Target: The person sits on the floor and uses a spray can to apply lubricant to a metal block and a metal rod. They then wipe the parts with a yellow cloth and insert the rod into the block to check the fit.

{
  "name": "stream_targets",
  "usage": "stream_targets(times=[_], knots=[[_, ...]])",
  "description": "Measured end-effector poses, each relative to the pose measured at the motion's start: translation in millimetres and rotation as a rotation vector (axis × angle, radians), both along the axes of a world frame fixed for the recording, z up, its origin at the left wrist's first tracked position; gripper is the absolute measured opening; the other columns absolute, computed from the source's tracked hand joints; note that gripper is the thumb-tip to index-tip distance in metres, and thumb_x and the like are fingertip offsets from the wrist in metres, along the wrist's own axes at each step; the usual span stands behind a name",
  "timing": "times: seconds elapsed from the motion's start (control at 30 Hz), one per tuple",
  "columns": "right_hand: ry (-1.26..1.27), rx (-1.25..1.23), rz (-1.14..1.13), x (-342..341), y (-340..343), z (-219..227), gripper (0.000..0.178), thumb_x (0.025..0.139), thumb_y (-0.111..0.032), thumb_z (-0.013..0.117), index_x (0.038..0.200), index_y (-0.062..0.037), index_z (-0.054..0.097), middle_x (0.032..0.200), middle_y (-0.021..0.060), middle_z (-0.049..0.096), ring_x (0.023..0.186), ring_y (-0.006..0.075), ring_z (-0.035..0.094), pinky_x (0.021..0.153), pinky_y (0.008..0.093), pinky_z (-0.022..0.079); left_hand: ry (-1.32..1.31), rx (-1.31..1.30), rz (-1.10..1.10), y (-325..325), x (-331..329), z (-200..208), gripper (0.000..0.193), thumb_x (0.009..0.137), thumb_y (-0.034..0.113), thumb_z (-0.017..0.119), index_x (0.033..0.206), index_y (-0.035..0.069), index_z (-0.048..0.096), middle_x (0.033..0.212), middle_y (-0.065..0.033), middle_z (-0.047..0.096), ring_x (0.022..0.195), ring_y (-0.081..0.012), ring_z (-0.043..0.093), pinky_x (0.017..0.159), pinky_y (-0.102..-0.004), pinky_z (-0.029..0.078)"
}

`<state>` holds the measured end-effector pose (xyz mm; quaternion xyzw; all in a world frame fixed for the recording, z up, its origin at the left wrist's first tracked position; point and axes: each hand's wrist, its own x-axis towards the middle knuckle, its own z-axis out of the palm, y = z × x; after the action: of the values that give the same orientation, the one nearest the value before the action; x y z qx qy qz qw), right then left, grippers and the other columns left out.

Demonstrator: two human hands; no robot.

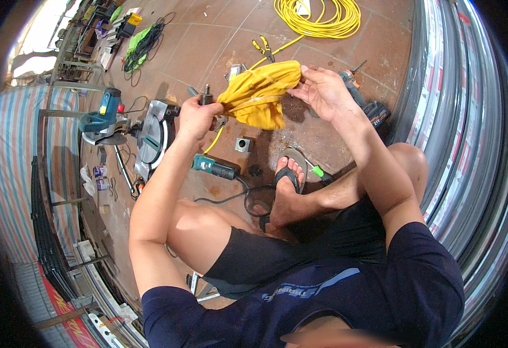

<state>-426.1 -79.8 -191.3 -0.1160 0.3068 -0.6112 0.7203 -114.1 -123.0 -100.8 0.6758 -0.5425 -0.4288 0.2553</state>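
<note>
A yellow cloth [261,95] is stretched between my two hands above the tiled floor. My left hand [195,119] is closed around its left end and around a small metal piece with a narrow upright tip [207,91]; most of that piece is hidden by the fingers and cloth, so its kind is unclear. With thumb and fingers my right hand [322,91] pinches the cloth's upper right corner. Below the cloth, a small square metal block with a round hole [243,144] sits on the floor. A teal angle grinder [214,166] lies nearby.
A mitre saw [154,136] stands at left. Beyond the cloth lie pliers [264,49] and a coiled yellow hose [347,20]. A cordless drill [351,87] is beside my right forearm, a green-handled screwdriver [318,171] by my foot. Long metal profiles [469,133] line the right side.
</note>
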Motion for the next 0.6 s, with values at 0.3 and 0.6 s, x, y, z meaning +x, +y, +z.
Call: stream_targets(times=[0.3,0.6], knots=[[-0.126,0.087,0.191,32,12,-7,0.025,0.113,-0.024,0.066,0.125,-0.002,0.069,0.12,0.0113,0.077,0.107,0.0237,0.075,0.088,0.0375,0.061,0.224,0.019,-0.028,2,5,8,0.02,0.089,0.003,0.082,0.103,0.004,0.069,0.084,-0.0032,0.071,0.062,-0.0129,0.061,0.054,-0.0291,0.046],[0.567,-0.113,0.12,59,22,-19,0.046,0.089,0.0,0.081,0.131,0.0031,0.061,0.117,0.0104,0.073,0.109,0.0199,0.072,0.095,0.0341,0.058,0.237,-0.094,0.114,5,10,50,0.025,0.086,0.019,0.091,0.097,0.009,0.071,0.075,0.001,0.063,0.058,-0.0117,0.058,0.053,-0.0295,0.044]])
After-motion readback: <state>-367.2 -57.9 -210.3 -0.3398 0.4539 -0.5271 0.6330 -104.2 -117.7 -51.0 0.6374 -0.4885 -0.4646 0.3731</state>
